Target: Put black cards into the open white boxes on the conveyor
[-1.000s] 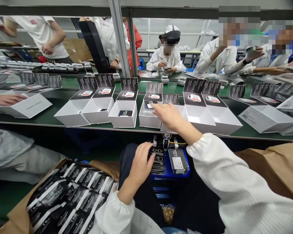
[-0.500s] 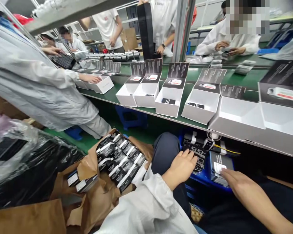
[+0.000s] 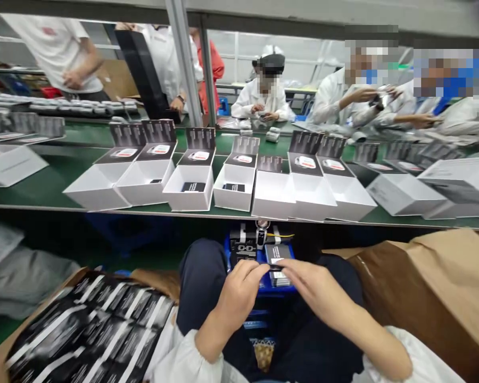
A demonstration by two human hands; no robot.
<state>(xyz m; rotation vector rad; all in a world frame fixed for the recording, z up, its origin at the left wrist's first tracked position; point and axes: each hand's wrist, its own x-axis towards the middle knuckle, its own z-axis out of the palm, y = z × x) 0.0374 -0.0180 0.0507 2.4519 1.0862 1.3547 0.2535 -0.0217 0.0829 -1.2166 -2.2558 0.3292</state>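
Note:
My left hand (image 3: 239,290) and my right hand (image 3: 323,292) meet between my knees. Their fingertips pinch a thin dark flat piece (image 3: 277,267) from either side; seen almost edge-on, its exact kind is unclear. Just beyond it, a stack of dark printed booklets (image 3: 278,252) with a white label sits on a blue stool (image 3: 285,290), partly covered by my fingers. Left of that stack lie black printed cards (image 3: 242,258). A small device with a round top (image 3: 261,234) stands behind, near a yellow strip (image 3: 281,235).
Open white boxes (image 3: 233,194) with dark printed lids line the green workbench (image 3: 151,211); some hold dark booklets. A carton of black strapped packets (image 3: 99,324) is at my left, brown paper (image 3: 435,287) at my right. Co-workers (image 3: 261,101) work across the bench, below a metal post (image 3: 183,64).
My view has swung right and levelled. My hands have left the two stacks and come together, now pinching a thin dark piece between them.

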